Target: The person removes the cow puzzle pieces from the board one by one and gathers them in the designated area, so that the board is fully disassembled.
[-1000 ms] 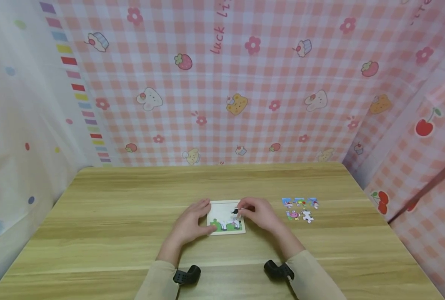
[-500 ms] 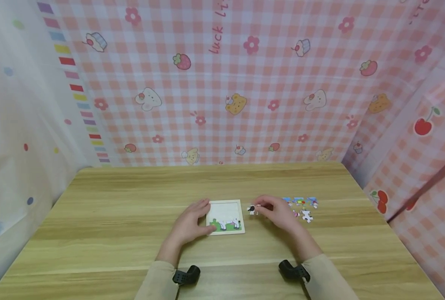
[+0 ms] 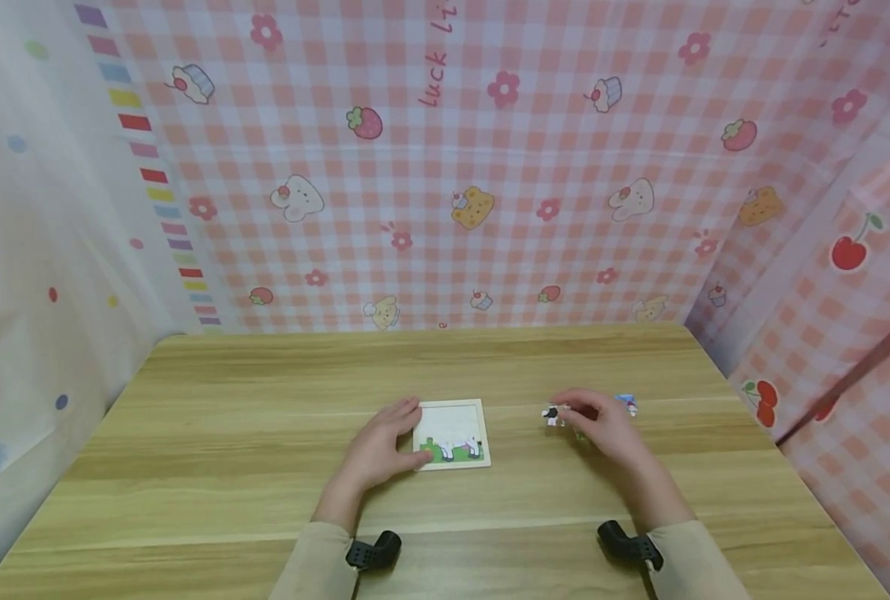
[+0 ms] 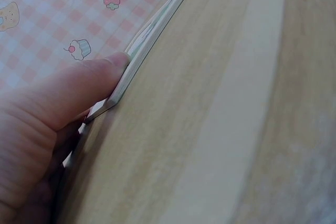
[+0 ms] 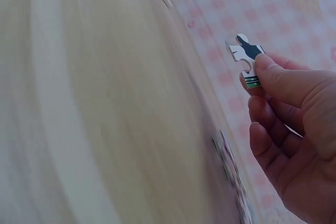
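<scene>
The right hand [image 3: 602,423] pinches a jigsaw piece [image 5: 245,59] between thumb and forefinger, its other fingers loosely curled below. The piece is black and white with a green strip at its lower end, held up above the table [image 3: 265,408], to the right of the tray [image 3: 448,419]. Under and behind that hand lie the loose pieces [image 3: 627,404]; it blocks most of them, so I can't count them, though a blue corner shows past the knuckles.

The left hand [image 3: 379,437] grips the tray's left side, thumb over the rim near the closest corner, fingers by the far one. The tray lies flat, its lower part filled with white legs on green grass, its upper part bare and pale. On each wrist sits a black camera [image 3: 376,551], just beyond a beige sleeve [image 3: 313,562].

The table is yellowish wood with long streaks of grain. Behind it hangs a pink checked cloth [image 3: 415,171] with strawberries, cupcakes, flowers and bears; a cherry print [image 3: 850,254] closes the right side, and a white dotted sheet [image 3: 47,367] the left. Sideways up the checked cloth runs "luck li", cut off; more letters at upper right are too clipped to read.
</scene>
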Demonstrator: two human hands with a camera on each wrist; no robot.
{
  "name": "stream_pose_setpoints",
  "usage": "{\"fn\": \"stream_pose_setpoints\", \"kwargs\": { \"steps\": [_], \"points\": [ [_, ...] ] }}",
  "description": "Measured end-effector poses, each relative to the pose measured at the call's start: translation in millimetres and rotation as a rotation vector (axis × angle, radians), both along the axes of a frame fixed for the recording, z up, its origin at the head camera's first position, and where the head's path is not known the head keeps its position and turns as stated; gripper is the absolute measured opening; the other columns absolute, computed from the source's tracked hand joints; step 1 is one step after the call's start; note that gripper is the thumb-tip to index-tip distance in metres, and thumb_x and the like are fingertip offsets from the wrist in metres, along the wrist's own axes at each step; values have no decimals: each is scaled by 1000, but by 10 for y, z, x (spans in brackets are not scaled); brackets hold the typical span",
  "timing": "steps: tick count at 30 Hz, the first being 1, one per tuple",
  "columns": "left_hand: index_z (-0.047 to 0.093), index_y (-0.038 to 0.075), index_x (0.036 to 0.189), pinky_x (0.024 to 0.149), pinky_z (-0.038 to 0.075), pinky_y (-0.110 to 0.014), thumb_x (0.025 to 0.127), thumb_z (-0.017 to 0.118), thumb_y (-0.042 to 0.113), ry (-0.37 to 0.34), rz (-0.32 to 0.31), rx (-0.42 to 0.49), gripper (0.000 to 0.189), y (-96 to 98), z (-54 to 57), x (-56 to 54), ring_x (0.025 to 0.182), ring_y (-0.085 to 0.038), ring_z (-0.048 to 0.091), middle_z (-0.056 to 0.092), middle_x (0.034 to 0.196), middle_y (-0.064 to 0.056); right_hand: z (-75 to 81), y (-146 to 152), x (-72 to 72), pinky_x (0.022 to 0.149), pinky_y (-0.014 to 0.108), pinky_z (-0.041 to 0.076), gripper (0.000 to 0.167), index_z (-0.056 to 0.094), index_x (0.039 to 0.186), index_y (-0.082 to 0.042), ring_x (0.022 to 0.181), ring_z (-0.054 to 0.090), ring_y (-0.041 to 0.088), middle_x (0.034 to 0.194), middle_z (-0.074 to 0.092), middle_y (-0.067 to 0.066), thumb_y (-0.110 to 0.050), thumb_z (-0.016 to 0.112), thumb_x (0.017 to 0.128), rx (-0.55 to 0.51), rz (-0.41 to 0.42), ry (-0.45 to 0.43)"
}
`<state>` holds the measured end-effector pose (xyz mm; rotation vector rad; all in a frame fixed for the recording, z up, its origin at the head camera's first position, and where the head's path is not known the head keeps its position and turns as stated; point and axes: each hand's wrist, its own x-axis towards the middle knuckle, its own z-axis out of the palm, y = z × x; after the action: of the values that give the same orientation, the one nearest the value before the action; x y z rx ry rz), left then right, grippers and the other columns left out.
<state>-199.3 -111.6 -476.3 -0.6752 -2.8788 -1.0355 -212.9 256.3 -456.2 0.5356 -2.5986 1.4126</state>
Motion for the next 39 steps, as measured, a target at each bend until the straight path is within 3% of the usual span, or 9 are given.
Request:
{"fn": "stream_pose_setpoints", "kwargs": {
  "steps": [6, 14, 27, 39],
  "points": [
    [52, 0, 141, 122, 22, -47, 83, 79, 35, -4, 0, -4, 73, 5, -1, -3, 147, -29, 33, 41, 155, -11, 13, 258, 59, 55, 22, 50, 19, 71, 110, 1, 68, 60, 7, 85, 71, 15, -4, 67, 92, -20, -64, -23],
    [51, -2, 141, 121, 23, -49, 83, 79, 35, 2, -7, 2, 74, 5, 11, 2, 146, -31, 33, 41, 155, -13, 8, 503, 134, 63, 17, 49, 16, 73, 106, -1, 74, 56, -1, 93, 72, 13, -4, 69, 91, 88, -191, 33],
    [51, -1, 141, 121, 24, -50, 83, 79, 36, -2, 2, 4, 74, 11, 11, -1, 146, -32, 33, 41, 155, -13, -28, 844, 160, 70, 15, 44, 17, 72, 110, -4, 80, 52, -5, 96, 70, 10, -10, 66, 95, 189, -269, 26],
    [52, -2, 141, 121, 23, -50, 83, 79, 36, -6, 3, 7, 74, 12, 12, 0, 146, -31, 33, 41, 155, -13, -80, 1018, 181, 72, 9, 42, 13, 74, 104, -5, 83, 54, -10, 102, 73, 14, -6, 69, 92, 251, -270, 49]
  ]
}}
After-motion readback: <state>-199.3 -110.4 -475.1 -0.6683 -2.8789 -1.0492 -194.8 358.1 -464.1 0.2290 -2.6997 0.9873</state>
